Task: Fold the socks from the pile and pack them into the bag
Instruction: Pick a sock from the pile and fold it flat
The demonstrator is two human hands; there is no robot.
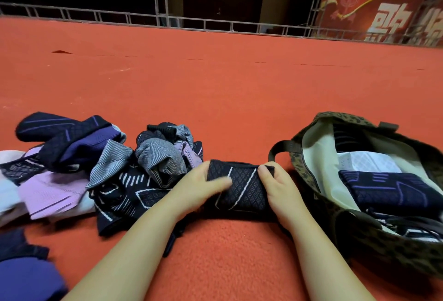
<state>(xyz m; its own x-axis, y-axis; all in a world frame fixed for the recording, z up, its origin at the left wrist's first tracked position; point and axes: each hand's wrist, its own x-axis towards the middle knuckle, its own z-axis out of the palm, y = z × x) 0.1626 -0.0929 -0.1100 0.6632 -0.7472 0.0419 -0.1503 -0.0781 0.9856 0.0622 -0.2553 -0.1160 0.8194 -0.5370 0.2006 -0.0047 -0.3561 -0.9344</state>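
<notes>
The person is sitting on the red carpet and working on a dark sock with a diamond weave and pale stripes, which is lying folded on the carpet just in front of them, between the pile and the bag. The left hand is lying on the sock's left end, fingers stretched flat across the fabric and pressing it down; the hand is a little blurred, so I cannot tell its exact pose. The right hand is gripping the sock's right end, thumb on the top edge and fingers curled round the side. To the right, touching nothing but carpet, the leopard-print bag is gaping open, and inside it at least one folded dark sock with purple lines is already lying, with something white behind it and more dark patterned cloth near the front lip. To the left, the pile of socks is sprawling toward the carpet's near left edge: dark, grey-striped, lilac and white pieces, all loose and unfolded. So I'd judge the job is under way but far from over: a few socks are packed, one is being folded or readied for the bag, and most of the pile is waiting.
</notes>
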